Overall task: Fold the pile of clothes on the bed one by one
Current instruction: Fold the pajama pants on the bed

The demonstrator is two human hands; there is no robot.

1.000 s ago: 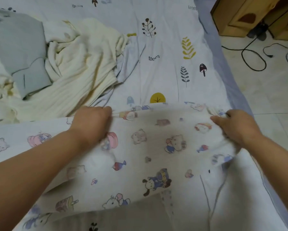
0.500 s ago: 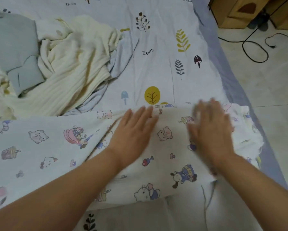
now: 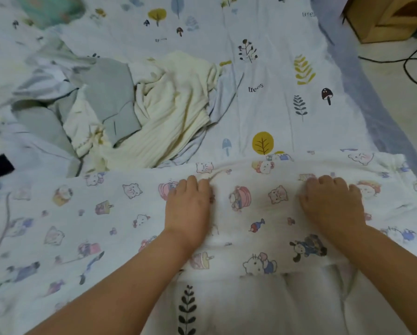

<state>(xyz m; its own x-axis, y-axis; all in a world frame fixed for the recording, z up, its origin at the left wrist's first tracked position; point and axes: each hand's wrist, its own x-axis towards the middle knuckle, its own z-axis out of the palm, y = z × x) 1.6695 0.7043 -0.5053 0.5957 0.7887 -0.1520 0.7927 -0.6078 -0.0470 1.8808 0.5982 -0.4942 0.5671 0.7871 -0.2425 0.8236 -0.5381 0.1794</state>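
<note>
Both hands lay on the cartoon-print garment point(image 3: 258, 213), fingers bent at the tips. The left hand point(image 3: 189, 209) bunched a small ridge of cloth under its fingertips; the right hand point(image 3: 333, 204) looked pressed down, though whether it pinched cloth I couldn't tell. Probably smoothing or gathering the far edge for a fold. Garment was spread across the bed sheet point(image 3: 275, 68) nearest the person. The unfolded pile point(image 3: 130, 112), cream and grey pieces, sat beyond on the left, apart from the hands.

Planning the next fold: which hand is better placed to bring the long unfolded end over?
Left. The left hand rests nearest the cartoon-print garment's long spread-out stretch; the right hand sits by its bunched end.
</note>
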